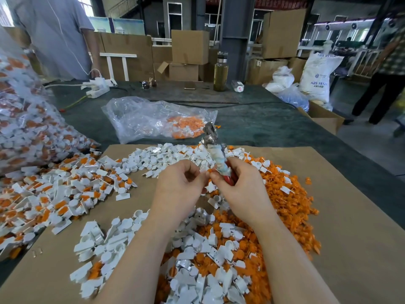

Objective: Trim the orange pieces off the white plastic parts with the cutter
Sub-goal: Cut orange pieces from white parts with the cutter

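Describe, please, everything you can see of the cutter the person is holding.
The cutter stands nearly upright above the cardboard sheet, its grey metal head pointing up and away. Its handles look red at the bottom and are wrapped in whitish tape or cloth. The right hand grips the handles; the left hand pinches a small piece beside them. Whether the blades are closed is unclear.

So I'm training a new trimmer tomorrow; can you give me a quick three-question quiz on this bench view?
1. True or false: the right hand holds the cutter with its metal head pointing away from the person.
2. What lies inside the clear bag mid-table? A) orange pieces B) screws C) gloves
3. Fill in: the sorted piles lie on a sheet of ____.

Key: 1 true; 2 A; 3 cardboard
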Available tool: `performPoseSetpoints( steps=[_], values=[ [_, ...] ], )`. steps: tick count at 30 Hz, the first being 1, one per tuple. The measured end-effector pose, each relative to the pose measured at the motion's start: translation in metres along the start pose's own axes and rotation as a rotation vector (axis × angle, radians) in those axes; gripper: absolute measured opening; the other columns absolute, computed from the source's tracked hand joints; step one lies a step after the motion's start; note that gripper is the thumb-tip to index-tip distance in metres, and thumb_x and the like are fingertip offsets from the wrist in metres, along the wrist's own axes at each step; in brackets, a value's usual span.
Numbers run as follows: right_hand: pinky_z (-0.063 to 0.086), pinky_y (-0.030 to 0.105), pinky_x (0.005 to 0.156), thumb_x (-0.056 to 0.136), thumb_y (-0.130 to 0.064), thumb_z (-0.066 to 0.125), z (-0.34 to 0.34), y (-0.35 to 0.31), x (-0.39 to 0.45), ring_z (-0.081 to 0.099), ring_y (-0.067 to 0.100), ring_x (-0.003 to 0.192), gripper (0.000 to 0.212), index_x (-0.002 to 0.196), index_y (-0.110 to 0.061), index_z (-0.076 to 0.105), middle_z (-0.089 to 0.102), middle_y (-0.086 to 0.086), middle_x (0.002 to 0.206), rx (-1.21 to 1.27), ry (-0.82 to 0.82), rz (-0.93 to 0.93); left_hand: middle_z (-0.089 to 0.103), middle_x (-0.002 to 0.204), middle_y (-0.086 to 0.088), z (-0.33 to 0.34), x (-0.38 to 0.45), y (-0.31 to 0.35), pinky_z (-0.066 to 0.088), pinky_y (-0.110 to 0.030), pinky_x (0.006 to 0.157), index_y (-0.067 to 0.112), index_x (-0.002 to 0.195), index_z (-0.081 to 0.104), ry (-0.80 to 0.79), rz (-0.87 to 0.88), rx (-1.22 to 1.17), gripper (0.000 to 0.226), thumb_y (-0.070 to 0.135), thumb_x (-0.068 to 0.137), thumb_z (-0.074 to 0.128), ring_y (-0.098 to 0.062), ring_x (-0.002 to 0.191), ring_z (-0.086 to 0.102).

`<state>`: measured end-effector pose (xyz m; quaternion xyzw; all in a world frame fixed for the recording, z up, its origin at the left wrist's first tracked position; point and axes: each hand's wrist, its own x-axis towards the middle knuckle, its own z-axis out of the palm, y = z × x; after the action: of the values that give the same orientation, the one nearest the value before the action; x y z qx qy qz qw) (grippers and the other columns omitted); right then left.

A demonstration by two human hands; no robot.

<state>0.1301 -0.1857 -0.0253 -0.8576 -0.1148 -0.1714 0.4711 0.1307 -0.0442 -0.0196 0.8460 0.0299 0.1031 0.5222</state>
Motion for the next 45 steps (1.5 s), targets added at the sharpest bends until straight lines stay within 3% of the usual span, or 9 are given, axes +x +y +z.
performPoseSetpoints(
  steps=[9,14,17,20,24,32,35,39,45],
  values=[
    [0.047,0.016,0.058,0.090,-0.031,0.066,0.000,0.002,0.001,0.058,0.000,0.075,0.013,0.096,-0.020,0.064,0.063,-0.011,0.078,-0.032,-0.008,0.025,0.072,0.066,0.003,-0.001,-0.001,0.001,0.043,-0.021,0.054,0.019,0.072,0.064,-0.001,0.020,0.008,0.023,0.033,0.090,0.070,-0.014,0.068,0.067],
    [0.054,0.022,0.068,0.090,-0.026,0.066,-0.005,0.001,-0.001,0.062,0.002,0.079,0.010,0.099,-0.024,0.065,0.066,-0.010,0.084,0.092,-0.066,0.083,0.073,0.067,0.004,-0.004,-0.001,0.000,0.054,-0.033,0.068,0.021,0.072,0.064,0.045,0.025,-0.094,0.021,0.029,0.090,0.070,-0.017,0.072,0.070],
    [0.054,0.035,0.075,0.088,-0.024,0.068,-0.013,0.000,-0.002,0.063,0.014,0.079,0.009,0.096,-0.021,0.066,0.067,0.000,0.086,0.137,-0.161,0.136,0.074,0.068,0.005,-0.009,0.002,-0.003,0.056,-0.038,0.077,0.018,0.075,0.066,0.069,0.017,-0.292,0.017,0.020,0.092,0.069,-0.018,0.072,0.072],
    [0.051,0.051,0.083,0.087,-0.024,0.069,-0.018,-0.001,-0.002,0.063,0.029,0.086,0.018,0.099,-0.011,0.065,0.067,0.015,0.094,0.119,-0.303,0.155,0.074,0.069,0.003,-0.014,0.005,-0.006,0.053,-0.029,0.073,0.015,0.077,0.065,0.079,0.036,-0.403,0.015,0.015,0.092,0.067,-0.012,0.068,0.072],
    [0.048,0.056,0.090,0.088,-0.025,0.068,-0.020,-0.004,-0.003,0.063,0.033,0.094,0.021,0.104,-0.011,0.064,0.067,0.017,0.102,0.066,-0.430,0.168,0.075,0.073,0.003,-0.017,0.007,-0.008,0.050,-0.013,0.061,0.015,0.079,0.066,0.088,0.065,-0.414,0.013,0.017,0.092,0.067,-0.008,0.069,0.072],
    [0.051,0.044,0.092,0.088,-0.019,0.068,-0.020,-0.005,-0.005,0.066,0.016,0.092,0.016,0.103,-0.020,0.067,0.070,0.000,0.100,0.071,-0.509,0.191,0.072,0.067,0.007,-0.020,0.006,-0.008,0.049,-0.024,0.069,0.016,0.077,0.064,0.071,0.094,-0.417,0.015,0.016,0.092,0.066,-0.009,0.070,0.072],
    [0.049,0.026,0.071,0.087,-0.013,0.066,-0.019,-0.004,-0.004,0.060,-0.002,0.071,0.013,0.095,-0.023,0.069,0.065,-0.013,0.083,0.085,-0.507,0.173,0.072,0.067,0.006,-0.021,0.005,-0.009,0.050,-0.022,0.069,0.016,0.077,0.063,0.064,0.106,-0.440,0.015,0.016,0.092,0.066,-0.010,0.071,0.072],
    [0.038,0.005,0.055,0.086,-0.001,0.060,-0.016,-0.005,-0.004,0.055,-0.008,0.059,0.018,0.090,-0.017,0.069,0.061,-0.024,0.064,0.071,-0.497,0.143,0.071,0.067,0.008,-0.020,0.006,-0.009,0.050,-0.017,0.063,0.020,0.076,0.064,0.077,0.106,-0.469,0.016,0.017,0.091,0.067,-0.010,0.071,0.072],
    [0.042,0.006,0.060,0.088,-0.001,0.056,-0.013,-0.006,-0.003,0.062,-0.007,0.074,0.025,0.086,-0.024,0.066,0.067,-0.011,0.087,0.011,-0.477,0.133,0.071,0.067,0.007,-0.022,0.008,-0.010,0.053,-0.021,0.065,0.018,0.077,0.065,0.056,0.083,-0.500,0.014,0.016,0.090,0.068,-0.011,0.069,0.072]
  ],
)
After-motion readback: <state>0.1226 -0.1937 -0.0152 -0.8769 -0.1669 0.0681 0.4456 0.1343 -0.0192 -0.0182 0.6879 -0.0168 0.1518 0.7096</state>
